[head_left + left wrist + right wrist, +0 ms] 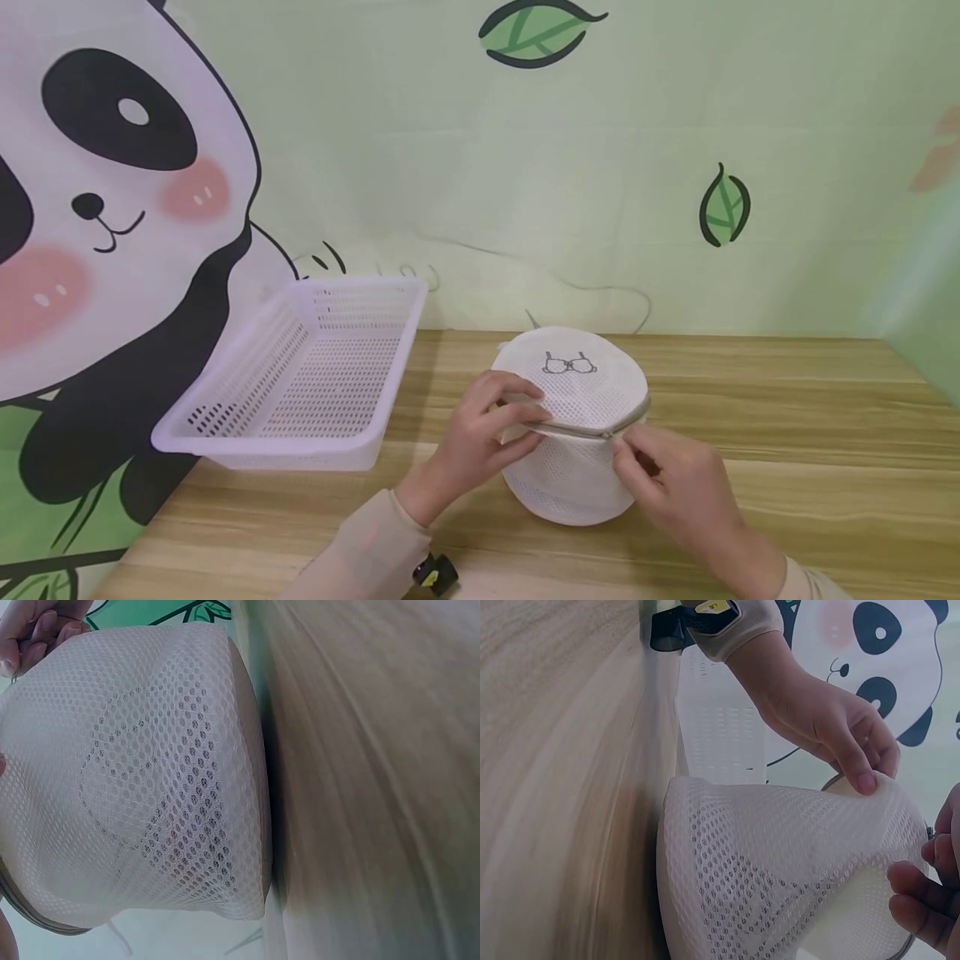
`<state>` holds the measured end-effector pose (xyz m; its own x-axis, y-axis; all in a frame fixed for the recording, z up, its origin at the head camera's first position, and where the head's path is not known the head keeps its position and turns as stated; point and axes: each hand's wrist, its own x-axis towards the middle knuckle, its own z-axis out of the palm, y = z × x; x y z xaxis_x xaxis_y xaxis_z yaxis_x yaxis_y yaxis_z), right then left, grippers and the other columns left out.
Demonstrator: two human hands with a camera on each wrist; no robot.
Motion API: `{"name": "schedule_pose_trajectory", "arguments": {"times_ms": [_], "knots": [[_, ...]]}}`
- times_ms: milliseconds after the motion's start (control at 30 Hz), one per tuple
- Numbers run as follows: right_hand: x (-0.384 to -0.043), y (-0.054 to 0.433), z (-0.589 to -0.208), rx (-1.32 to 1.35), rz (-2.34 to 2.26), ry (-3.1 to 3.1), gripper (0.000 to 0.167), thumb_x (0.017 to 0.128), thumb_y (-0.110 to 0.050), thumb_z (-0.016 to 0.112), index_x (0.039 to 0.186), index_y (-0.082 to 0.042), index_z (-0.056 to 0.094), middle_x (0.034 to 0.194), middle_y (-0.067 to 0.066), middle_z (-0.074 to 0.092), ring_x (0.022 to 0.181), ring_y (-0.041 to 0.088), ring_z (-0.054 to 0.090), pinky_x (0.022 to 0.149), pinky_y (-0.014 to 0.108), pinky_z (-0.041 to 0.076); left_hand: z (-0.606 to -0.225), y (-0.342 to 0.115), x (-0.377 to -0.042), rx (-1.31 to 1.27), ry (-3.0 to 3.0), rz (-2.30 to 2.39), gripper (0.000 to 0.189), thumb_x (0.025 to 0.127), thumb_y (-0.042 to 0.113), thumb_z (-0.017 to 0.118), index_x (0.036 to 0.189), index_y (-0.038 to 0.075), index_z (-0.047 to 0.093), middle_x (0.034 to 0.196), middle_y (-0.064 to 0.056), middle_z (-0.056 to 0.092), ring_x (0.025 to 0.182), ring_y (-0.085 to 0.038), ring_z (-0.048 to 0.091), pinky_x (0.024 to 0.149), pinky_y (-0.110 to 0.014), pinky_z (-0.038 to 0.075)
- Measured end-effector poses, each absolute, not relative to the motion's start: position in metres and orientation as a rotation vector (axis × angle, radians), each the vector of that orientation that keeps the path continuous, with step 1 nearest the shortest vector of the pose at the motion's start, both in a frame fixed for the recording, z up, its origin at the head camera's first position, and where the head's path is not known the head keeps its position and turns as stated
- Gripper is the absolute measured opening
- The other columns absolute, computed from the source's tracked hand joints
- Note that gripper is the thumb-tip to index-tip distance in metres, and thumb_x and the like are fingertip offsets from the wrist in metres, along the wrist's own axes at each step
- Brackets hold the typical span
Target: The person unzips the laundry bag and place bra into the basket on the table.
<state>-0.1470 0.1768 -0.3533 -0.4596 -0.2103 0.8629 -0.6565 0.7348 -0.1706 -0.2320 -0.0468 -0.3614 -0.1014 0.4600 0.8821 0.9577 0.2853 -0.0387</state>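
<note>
A white mesh laundry bag point(570, 483), round with a bra drawing on its lid, stands upright on the wooden table. A grey-brown zipper point(573, 431) runs round the lid's edge. At the left of the rim my left hand point(476, 429) pinches the fabric, thumb below the zipper and fingers above. My right hand point(682, 483) is at the front right of the rim, its thumb and fingers pinching the small zipper pull. In the right wrist view, the left thumb presses the mesh. Through the mesh point(150, 772), no contents stand out.
A white perforated plastic basket point(382, 408) sits to the left of the bag, tilted in this view. Behind the table point(787, 467) hangs a pale green backdrop with a panda and leaves. A small black device point(435, 575) is at the left sleeve.
</note>
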Motion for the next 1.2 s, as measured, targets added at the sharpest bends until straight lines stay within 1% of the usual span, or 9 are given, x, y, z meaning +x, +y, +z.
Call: {"name": "schedule_pose_trajectory", "arguments": {"times_ms": [233,433,600,833,933,1200], "knots": [[-0.149,0.178,-0.353,0.659,0.618,-2.001,0.024,0.075,-0.006,0.059,0.060,-0.019,0.045,0.057,-0.014,0.040,0.055,-0.008,0.034,0.045,0.007,0.029,-0.360,-0.048,-0.234,-1.305,-1.704,-0.749,0.011,0.083,0.017,0.072,0.091,0.014,0.066,0.103,-0.006,0.063,0.094,-0.019,0.058,0.085,-0.033,0.049],[-0.150,0.181,-0.352,0.655,0.598,-1.997,0.021,0.075,-0.007,0.059,0.061,-0.019,0.048,0.057,-0.014,0.042,0.055,-0.008,0.035,0.045,0.008,0.030,-0.360,-0.050,-0.234,-1.304,-1.711,-0.771,0.012,0.082,0.015,0.073,0.092,0.014,0.066,0.104,-0.007,0.063,0.094,-0.019,0.058,0.084,-0.032,0.050],[-0.149,0.183,-0.350,0.646,0.596,-2.016,0.023,0.075,-0.006,0.059,0.061,-0.020,0.047,0.056,-0.015,0.042,0.055,-0.008,0.035,0.045,0.008,0.030,-0.361,-0.051,-0.235,-1.300,-1.725,-0.781,0.013,0.081,0.014,0.073,0.092,0.013,0.067,0.105,-0.007,0.063,0.094,-0.020,0.058,0.084,-0.033,0.049],[-0.149,0.184,-0.349,0.630,0.585,-2.018,0.023,0.074,-0.007,0.059,0.061,-0.020,0.046,0.056,-0.015,0.040,0.054,-0.008,0.033,0.044,0.008,0.028,-0.362,-0.052,-0.237,-1.306,-1.713,-0.785,0.007,0.088,0.018,0.068,0.093,0.013,0.067,0.105,-0.007,0.063,0.095,-0.020,0.058,0.084,-0.033,0.050],[-0.150,0.184,-0.348,0.628,0.576,-2.021,0.023,0.074,-0.007,0.058,0.060,-0.020,0.045,0.056,-0.015,0.039,0.054,-0.008,0.033,0.044,0.008,0.028,-0.362,-0.052,-0.237,-1.309,-1.704,-0.787,0.008,0.090,0.020,0.066,0.092,0.012,0.067,0.105,-0.008,0.062,0.094,-0.020,0.059,0.084,-0.032,0.051],[-0.150,0.188,-0.345,0.600,0.575,-2.055,0.023,0.074,-0.007,0.059,0.060,-0.019,0.046,0.055,-0.014,0.040,0.054,-0.006,0.033,0.045,0.009,0.028,-0.361,-0.053,-0.240,-1.312,-1.702,-0.797,0.011,0.091,0.022,0.064,0.092,0.011,0.067,0.104,-0.008,0.062,0.093,-0.019,0.058,0.081,-0.030,0.051]]}}
